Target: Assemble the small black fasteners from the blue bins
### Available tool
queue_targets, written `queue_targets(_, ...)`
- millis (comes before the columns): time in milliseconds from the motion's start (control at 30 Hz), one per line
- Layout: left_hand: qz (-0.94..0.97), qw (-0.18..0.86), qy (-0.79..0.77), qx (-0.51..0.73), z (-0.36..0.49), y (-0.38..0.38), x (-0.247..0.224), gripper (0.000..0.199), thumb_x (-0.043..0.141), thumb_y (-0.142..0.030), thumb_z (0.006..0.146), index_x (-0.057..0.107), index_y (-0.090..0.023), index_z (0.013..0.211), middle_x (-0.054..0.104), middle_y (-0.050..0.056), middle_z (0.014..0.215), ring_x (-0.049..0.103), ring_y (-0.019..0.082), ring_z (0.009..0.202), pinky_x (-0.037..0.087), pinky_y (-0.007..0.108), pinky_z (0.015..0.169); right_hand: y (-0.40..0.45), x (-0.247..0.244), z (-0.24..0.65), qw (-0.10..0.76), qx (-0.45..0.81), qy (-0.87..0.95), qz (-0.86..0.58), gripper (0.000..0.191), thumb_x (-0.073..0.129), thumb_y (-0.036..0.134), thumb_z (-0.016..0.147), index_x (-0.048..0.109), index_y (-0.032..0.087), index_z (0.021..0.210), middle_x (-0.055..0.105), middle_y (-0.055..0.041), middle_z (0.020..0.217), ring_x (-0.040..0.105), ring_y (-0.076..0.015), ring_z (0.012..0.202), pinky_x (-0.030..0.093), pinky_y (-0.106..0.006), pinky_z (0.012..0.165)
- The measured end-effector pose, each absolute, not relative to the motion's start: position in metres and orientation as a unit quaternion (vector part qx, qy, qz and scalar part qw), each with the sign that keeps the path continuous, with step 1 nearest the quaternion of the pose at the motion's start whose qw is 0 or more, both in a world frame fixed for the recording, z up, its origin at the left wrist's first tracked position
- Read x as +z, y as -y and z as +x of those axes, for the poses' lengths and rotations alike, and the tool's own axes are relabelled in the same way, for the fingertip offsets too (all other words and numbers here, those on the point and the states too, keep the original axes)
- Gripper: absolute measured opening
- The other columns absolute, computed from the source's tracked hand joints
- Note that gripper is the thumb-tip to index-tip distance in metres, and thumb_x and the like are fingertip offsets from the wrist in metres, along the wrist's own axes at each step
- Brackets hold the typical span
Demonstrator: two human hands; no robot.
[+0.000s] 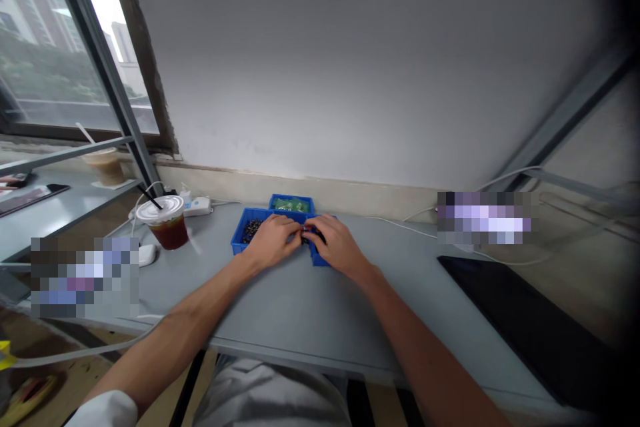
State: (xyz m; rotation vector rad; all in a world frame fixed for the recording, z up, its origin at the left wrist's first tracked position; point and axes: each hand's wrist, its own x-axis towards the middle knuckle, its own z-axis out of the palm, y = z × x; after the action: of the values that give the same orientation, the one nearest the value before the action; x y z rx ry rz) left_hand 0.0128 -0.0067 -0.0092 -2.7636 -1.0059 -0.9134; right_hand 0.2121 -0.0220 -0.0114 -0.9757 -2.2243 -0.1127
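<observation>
My left hand (275, 239) and my right hand (336, 243) meet over the blue bins, fingertips pinched together. Between them is a small dark part with a bit of red (304, 233), too small to name. Under my left wrist and to its left, a blue bin (235, 240) holds many small black pieces (251, 230). Another blue bin (320, 260) lies beneath my right hand, its contents mostly hidden. Behind both, a smaller blue bin (271, 203) contains green pieces (293, 205).
A lidded cup of dark drink (169, 230) with a black straw stands at the left, near a power strip (197, 205) and a white mouse-like object (147, 254). A flat black panel (520, 320) lies at the right. Cables run along the wall.
</observation>
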Motion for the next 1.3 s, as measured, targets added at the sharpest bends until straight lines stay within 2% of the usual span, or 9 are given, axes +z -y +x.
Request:
queue_targets(67, -0.897, 0.034, 0.327, -0.295, 0.0125, 0.0067, -0.0086, 0.021, 0.05, -0.021, 0.096, 0.07, -0.017, 0.092, 0.07, 0.005, 0.085, 0.063, 0.019, 0.085, 0.044, 0.032, 0.083, 0.0219, -0.0129, 0.2127, 0.346, -0.036, 0.861, -0.371, 0.014, 0.055, 0.022, 0.096, 0.06, 0.02, 0.109, 0.068, -0.0095, 0.106, 0.06, -0.024, 0.099, 0.047, -0.038, 0.088)
queue_targets(167, -0.9, 0.035, 0.323, -0.291, 0.0128, 0.0068, -0.0083, 0.021, 0.049, -0.02, 0.096, 0.069, -0.017, 0.09, 0.07, 0.005, 0.084, 0.063, 0.019, 0.084, 0.044, 0.032, 0.083, 0.0209, -0.0138, 0.2124, 0.342, -0.044, 0.861, -0.375, 0.01, 0.051, 0.018, 0.096, 0.061, 0.02, 0.1, 0.068, -0.0088, 0.097, 0.06, -0.0232, 0.092, 0.048, -0.036, 0.082)
queue_targets(333, -0.901, 0.032, 0.317, -0.296, 0.014, 0.0066, -0.0098, 0.022, 0.049, -0.021, 0.096, 0.069, -0.017, 0.089, 0.07, 0.005, 0.085, 0.063, 0.019, 0.085, 0.044, 0.033, 0.084, 0.0211, -0.0106, 0.2111, 0.331, -0.062, 0.86, -0.384, 0.023, 0.043, 0.026, 0.102, 0.062, 0.02, 0.09, 0.067, -0.0085, 0.088, 0.06, -0.0234, 0.087, 0.046, -0.037, 0.081)
queue_targets(400, -0.9, 0.029, 0.315, -0.3, 0.0138, 0.0067, -0.0099, 0.022, 0.049, -0.021, 0.096, 0.069, -0.017, 0.09, 0.07, 0.005, 0.086, 0.063, 0.019, 0.086, 0.044, 0.033, 0.085, 0.0223, -0.0098, 0.2114, 0.329, -0.054, 0.861, -0.384, 0.025, 0.041, 0.027, 0.103, 0.062, 0.02, 0.092, 0.068, -0.0084, 0.09, 0.06, -0.0235, 0.089, 0.046, -0.038, 0.083)
queue_targets(533, -0.901, 0.028, 0.315, -0.297, 0.0128, 0.0073, -0.0088, 0.022, 0.049, -0.021, 0.096, 0.069, -0.017, 0.09, 0.07, 0.005, 0.085, 0.063, 0.019, 0.085, 0.045, 0.032, 0.084, 0.0237, -0.0104, 0.2124, 0.339, -0.027, 0.857, -0.387, 0.012, 0.052, 0.026, 0.099, 0.06, 0.02, 0.106, 0.068, -0.0082, 0.099, 0.061, -0.0233, 0.093, 0.047, -0.037, 0.083)
queue_targets(733, -0.9, 0.026, 0.316, -0.3, 0.013, 0.0073, -0.0084, 0.023, 0.048, -0.021, 0.096, 0.07, -0.017, 0.09, 0.071, 0.006, 0.086, 0.063, 0.019, 0.085, 0.046, 0.033, 0.085, 0.0231, -0.0104, 0.2116, 0.332, -0.041, 0.858, -0.389, 0.018, 0.044, 0.025, 0.102, 0.059, 0.02, 0.093, 0.066, -0.0084, 0.091, 0.059, -0.0236, 0.088, 0.046, -0.037, 0.082)
queue_targets(900, -0.9, 0.029, 0.314, -0.3, 0.013, 0.0068, -0.0091, 0.022, 0.048, -0.02, 0.096, 0.07, -0.017, 0.091, 0.07, 0.006, 0.085, 0.063, 0.019, 0.084, 0.046, 0.033, 0.084, 0.0247, -0.0096, 0.2119, 0.337, -0.021, 0.86, -0.382, 0.01, 0.051, 0.023, 0.099, 0.058, 0.021, 0.105, 0.067, -0.0082, 0.101, 0.06, -0.0225, 0.093, 0.046, -0.036, 0.083)
queue_targets(1067, -0.9, 0.028, 0.318, -0.296, 0.0129, 0.0071, -0.009, 0.023, 0.048, -0.021, 0.097, 0.07, -0.018, 0.091, 0.07, 0.006, 0.086, 0.063, 0.019, 0.085, 0.046, 0.033, 0.085, 0.0245, -0.0095, 0.2107, 0.318, -0.038, 0.863, -0.391, 0.018, 0.043, 0.024, 0.102, 0.06, 0.02, 0.095, 0.067, -0.0086, 0.094, 0.06, -0.0229, 0.09, 0.046, -0.036, 0.083)
queue_targets(1300, -0.901, 0.022, 0.32, -0.291, 0.0126, 0.0071, -0.0086, 0.023, 0.048, -0.02, 0.096, 0.07, -0.018, 0.093, 0.07, 0.006, 0.087, 0.064, 0.019, 0.086, 0.046, 0.033, 0.085, 0.0241, -0.0109, 0.2114, 0.317, -0.015, 0.867, -0.383, 0.014, 0.047, 0.022, 0.1, 0.059, 0.021, 0.107, 0.067, -0.009, 0.103, 0.061, -0.0229, 0.097, 0.048, -0.037, 0.087)
